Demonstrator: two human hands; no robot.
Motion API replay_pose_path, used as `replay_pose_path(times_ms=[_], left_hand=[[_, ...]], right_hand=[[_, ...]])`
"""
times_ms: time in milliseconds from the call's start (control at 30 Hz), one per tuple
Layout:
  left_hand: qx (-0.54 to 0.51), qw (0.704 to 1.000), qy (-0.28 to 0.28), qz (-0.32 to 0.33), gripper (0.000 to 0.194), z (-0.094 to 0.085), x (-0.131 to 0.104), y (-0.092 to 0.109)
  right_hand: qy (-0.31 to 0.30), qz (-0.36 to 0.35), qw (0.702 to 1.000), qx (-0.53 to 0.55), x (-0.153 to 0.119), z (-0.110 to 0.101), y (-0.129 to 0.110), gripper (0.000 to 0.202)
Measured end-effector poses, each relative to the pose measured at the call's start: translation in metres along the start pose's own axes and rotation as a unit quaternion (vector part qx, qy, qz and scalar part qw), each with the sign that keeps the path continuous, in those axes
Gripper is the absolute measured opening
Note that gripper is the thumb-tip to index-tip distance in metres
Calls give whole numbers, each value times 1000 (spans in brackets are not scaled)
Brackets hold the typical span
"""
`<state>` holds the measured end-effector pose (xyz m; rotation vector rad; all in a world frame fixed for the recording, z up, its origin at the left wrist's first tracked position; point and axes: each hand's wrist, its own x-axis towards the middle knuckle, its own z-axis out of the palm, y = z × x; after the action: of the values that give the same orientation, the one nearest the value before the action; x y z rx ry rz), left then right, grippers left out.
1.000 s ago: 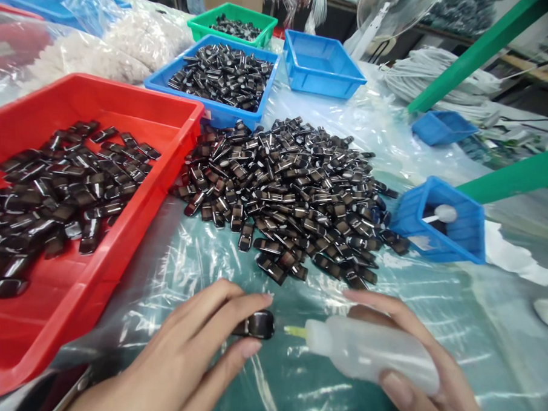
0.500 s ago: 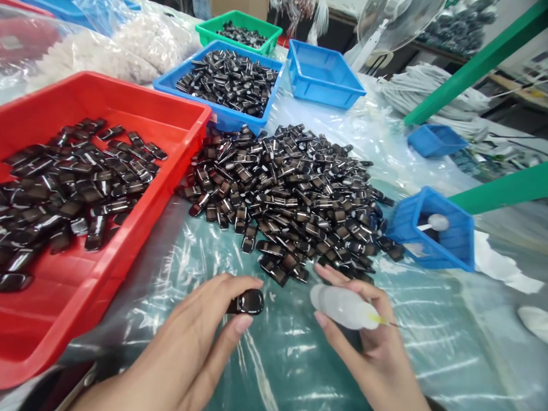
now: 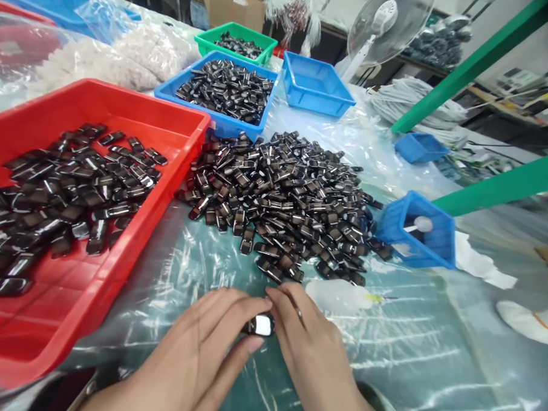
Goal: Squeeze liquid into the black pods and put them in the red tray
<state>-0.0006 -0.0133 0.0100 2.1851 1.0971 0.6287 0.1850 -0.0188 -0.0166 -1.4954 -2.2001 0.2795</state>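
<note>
My left hand (image 3: 204, 342) pinches a small glossy black plastic casing (image 3: 260, 325) between thumb and fingers, low over the green sheet. Against the casing's right end, my right hand (image 3: 308, 340) has its bent fingers drawn together; its thumb is hidden. Just beyond the right hand lies a whitish squeeze bottle (image 3: 336, 295) on its side, its yellow-based needle tip pointing right. A large heap of similar black casings (image 3: 288, 194) spreads over the table in front of both hands.
At left stands a red tray (image 3: 131, 254) with more casings. Behind the heap are a filled blue tray (image 3: 218, 127), a filled green tray (image 3: 201, 45) and another blue tray (image 3: 319, 104). A small blue bin (image 3: 436, 243) stands right, beside a green post (image 3: 497, 185).
My right hand has let go of the squeeze bottle, which now lies on the table, and has moved left to the casing. My left hand still holds the casing, slightly further right.
</note>
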Motion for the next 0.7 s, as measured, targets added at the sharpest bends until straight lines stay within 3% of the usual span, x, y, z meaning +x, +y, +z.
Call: replay_pose_path(times_ms=[67, 200, 267, 367, 433, 500, 633, 700], left_hand=[[0, 1000, -2, 7, 26, 1, -1, -1], [-23, 998, 51, 26, 27, 5, -2, -4], [-40, 997, 55, 24, 28, 6, -3, -5], [-52, 997, 43, 21, 28, 7, -3, -7], [-65, 996, 40, 40, 26, 10, -3, -8], [-78, 995, 37, 58, 25, 13, -3, -10], [-84, 992, 36, 82, 27, 15, -2, -14], [-75, 994, 10, 84, 30, 13, -1, -11]], right_hand=[[-6, 17, 999, 38, 6, -2, -1, 26], [-32, 42, 980, 190, 8, -23, -4, 13], [-69, 116, 919, 372, 7, -33, -5, 5], [-122, 242, 737, 619, 7, -37, -7, 9], [-137, 278, 670, 675, 7, -35, -8, 12], [-145, 290, 643, 694, 8, -33, -10, 13], [-156, 288, 619, 714, 9, -28, -11, 13], [-170, 278, 606, 726, 9, -23, -12, 19]])
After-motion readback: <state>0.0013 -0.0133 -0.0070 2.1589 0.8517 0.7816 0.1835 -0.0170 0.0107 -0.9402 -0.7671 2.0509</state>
